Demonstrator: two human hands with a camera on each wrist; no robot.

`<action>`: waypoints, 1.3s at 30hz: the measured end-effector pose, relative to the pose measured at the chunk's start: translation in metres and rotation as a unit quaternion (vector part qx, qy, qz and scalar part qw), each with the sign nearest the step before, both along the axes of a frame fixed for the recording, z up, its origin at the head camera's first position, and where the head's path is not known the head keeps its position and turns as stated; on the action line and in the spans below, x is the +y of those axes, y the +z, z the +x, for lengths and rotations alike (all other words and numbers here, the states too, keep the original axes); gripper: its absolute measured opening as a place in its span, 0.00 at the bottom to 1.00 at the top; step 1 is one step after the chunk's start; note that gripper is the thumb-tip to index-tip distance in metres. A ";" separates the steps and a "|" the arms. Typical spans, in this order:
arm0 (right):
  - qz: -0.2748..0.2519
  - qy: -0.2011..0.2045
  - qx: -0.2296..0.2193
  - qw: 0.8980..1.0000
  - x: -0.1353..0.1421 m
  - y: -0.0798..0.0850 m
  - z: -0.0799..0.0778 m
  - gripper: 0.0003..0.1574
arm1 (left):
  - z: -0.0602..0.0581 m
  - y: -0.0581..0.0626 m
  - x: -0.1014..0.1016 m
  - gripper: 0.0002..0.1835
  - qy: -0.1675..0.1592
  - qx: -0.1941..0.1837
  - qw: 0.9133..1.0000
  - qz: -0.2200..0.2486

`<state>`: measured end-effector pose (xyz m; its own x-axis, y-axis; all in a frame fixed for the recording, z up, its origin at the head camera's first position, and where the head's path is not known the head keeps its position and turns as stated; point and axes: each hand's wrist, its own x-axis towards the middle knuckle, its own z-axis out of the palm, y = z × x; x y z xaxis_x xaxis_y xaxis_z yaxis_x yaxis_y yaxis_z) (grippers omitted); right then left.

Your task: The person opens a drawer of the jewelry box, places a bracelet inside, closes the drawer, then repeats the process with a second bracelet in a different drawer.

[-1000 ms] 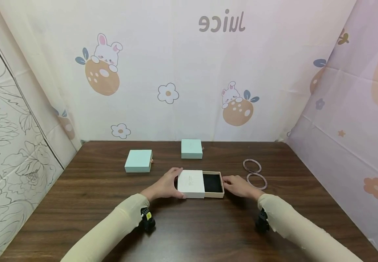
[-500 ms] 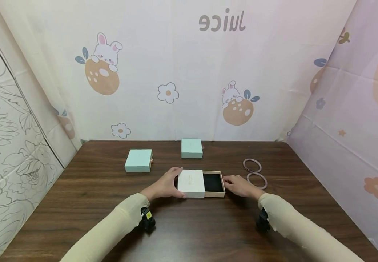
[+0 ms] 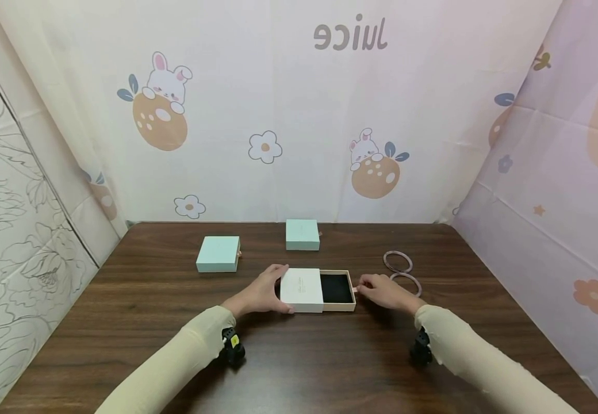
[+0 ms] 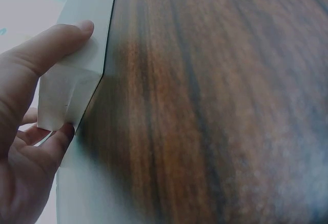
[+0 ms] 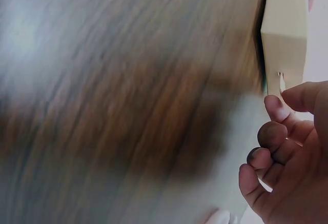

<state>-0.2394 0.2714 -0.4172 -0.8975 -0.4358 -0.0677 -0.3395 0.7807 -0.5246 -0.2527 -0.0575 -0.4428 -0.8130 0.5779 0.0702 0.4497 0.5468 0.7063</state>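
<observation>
A white sliding gift box [image 3: 301, 289] lies on the table with its tan drawer [image 3: 338, 307] pulled partly out to the right. Black foam padding [image 3: 337, 288] lines the exposed part of that drawer. My left hand [image 3: 263, 292] grips the white sleeve from its left end, thumb along the near side; the left wrist view shows the thumb [image 4: 77, 35] on the long side and fingers at the end. At the drawer's right end, my right hand [image 3: 384, 292] pinches a small ribbon pull [image 5: 282, 83] between thumb and index finger, its other fingers curled below.
Two mint-green boxes stand farther back, a left one [image 3: 218, 254] and a middle one [image 3: 302, 234]. Two pale purplish rings lie behind the right hand, a far ring [image 3: 386, 266] and a nearer ring [image 3: 419, 286]. A printed curtain [image 3: 299, 115] closes off the table's back.
The drawer has slid slightly right out of the sleeve. My right hand has shifted a little right, off the drawer's end, onto the ribbon pull. The left hand stays put.
</observation>
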 end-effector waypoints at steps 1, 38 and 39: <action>-0.002 -0.001 -0.001 1.000 0.002 0.001 0.000 0.10 | 0.000 0.000 0.000 0.58 0.000 -0.001 1.000 0.000; 0.054 -0.143 0.014 0.988 0.105 0.012 -0.003 0.13 | -0.001 -0.003 0.000 0.58 0.000 0.013 1.000 -0.007; 0.056 -0.147 0.011 0.987 0.106 0.011 -0.003 0.13 | -0.001 -0.003 0.000 0.58 0.001 0.013 1.000 -0.008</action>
